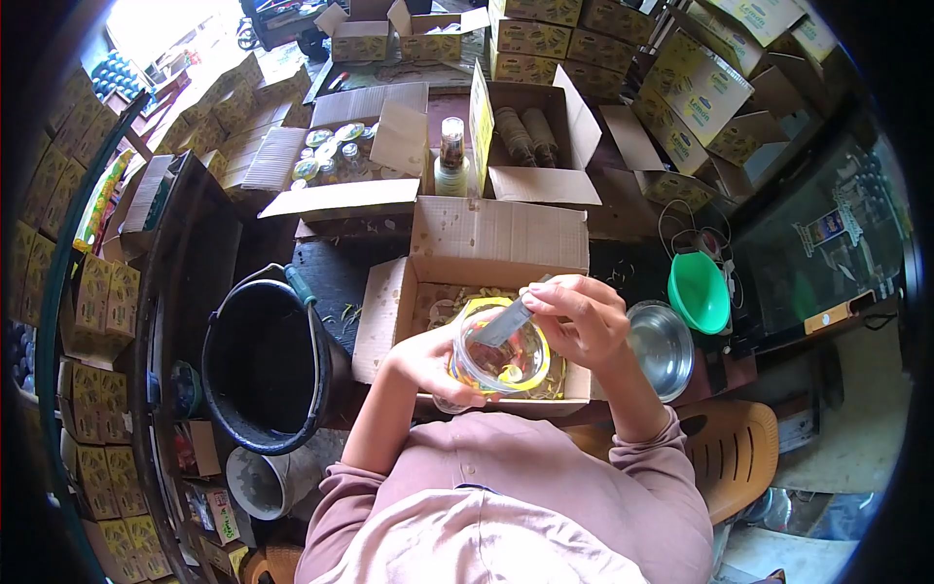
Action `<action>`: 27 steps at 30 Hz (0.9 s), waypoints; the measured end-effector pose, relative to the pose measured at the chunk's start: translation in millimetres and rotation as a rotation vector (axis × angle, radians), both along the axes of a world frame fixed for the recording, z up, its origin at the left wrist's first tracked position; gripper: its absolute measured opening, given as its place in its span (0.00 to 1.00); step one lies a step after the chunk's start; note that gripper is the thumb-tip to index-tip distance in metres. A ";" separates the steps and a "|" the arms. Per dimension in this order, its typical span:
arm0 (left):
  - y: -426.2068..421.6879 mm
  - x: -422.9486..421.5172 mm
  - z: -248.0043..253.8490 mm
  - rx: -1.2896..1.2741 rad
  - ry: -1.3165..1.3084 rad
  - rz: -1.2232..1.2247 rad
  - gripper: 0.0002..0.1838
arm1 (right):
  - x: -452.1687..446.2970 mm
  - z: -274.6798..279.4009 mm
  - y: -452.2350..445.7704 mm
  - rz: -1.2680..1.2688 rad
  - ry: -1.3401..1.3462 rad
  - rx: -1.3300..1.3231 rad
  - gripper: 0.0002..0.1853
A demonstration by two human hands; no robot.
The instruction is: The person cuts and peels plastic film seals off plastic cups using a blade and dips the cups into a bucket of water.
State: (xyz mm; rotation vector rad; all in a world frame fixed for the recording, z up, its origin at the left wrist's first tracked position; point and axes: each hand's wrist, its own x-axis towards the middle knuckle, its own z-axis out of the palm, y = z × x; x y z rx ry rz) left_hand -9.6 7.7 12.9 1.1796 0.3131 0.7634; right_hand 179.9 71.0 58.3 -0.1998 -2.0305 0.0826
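Note:
My left hand (428,365) is wrapped round a clear plastic jar (465,368) with yellow print, tilted so that its mouth faces me. Small red, yellow and white bits show inside it. Between the fingers of my right hand (589,316) is a flat grey blade (503,324), its lower end at the jar's mouth; its handle end is hidden by the fingers. Directly beneath both hands stands an open cardboard box (501,234), with yellow-marked material partly visible inside.
A black bucket (219,365) stands at left, above a smaller grey bucket (255,492). To the right are a metal bowl (671,355) and a green bowl (693,292). Behind are a box of lidded jars (326,156), a box with wrapped stacks (520,131) and a glass bottle (451,146).

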 end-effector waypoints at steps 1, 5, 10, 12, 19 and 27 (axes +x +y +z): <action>0.0 0.5 -1.0 0.003 -0.007 0.019 0.37 | 0.6 -2.9 1.3 -0.006 0.035 -0.050 0.16; 5.7 3.8 -2.9 0.039 -0.121 -0.028 0.36 | 7.2 -2.2 2.8 -0.148 0.097 -0.248 0.17; 8.2 -1.2 2.9 0.265 0.154 0.280 0.32 | 20.6 8.7 7.6 -0.254 -0.004 -0.198 0.15; 10.9 -5.2 8.7 0.377 0.359 0.489 0.37 | 23.9 15.7 3.3 -0.260 -0.046 -0.196 0.12; 14.9 -18.5 26.5 0.823 0.918 0.750 0.37 | 32.2 28.7 -12.1 -0.371 -0.430 -0.021 0.11; 18.5 -10.1 33.3 0.897 0.922 0.940 0.53 | 3.2 3.8 -21.0 -0.400 -0.492 0.058 0.06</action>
